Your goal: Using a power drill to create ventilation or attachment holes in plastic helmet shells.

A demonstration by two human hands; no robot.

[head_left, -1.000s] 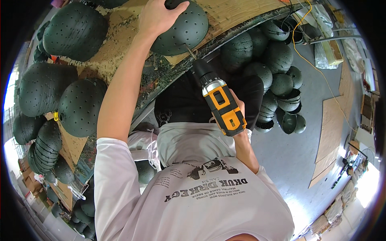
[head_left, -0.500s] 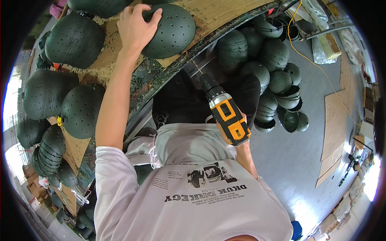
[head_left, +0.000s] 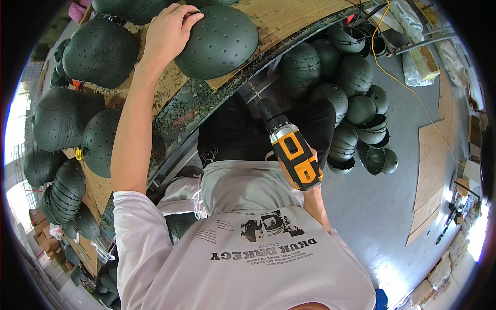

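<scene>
A dark green, upturned bowl with rows of small dimples lies dome-up on the cardboard-covered bench. At its far left edge, my left hand is closed, with thumb and fingers curled over the rim; the fingertips are partly hidden. My right hand grips a yellow and black cordless drill, which covers most of that hand. The drill's thin bit points away from me, beside the bench edge and apart from the bowl. Holed green bowls sit left of my left arm.
Several stacks of green bowls stand on the floor right of the bench. The bench edge runs diagonally, strewn with green shavings. A yellow cable hangs at the right, over flat cardboard. More nested bowls lie far left.
My left hand and forearm have shifted left along the bowl's edge. Marks on the bowl looked like dark holes before and look like shallow dimples now. The drill has hardly moved.
</scene>
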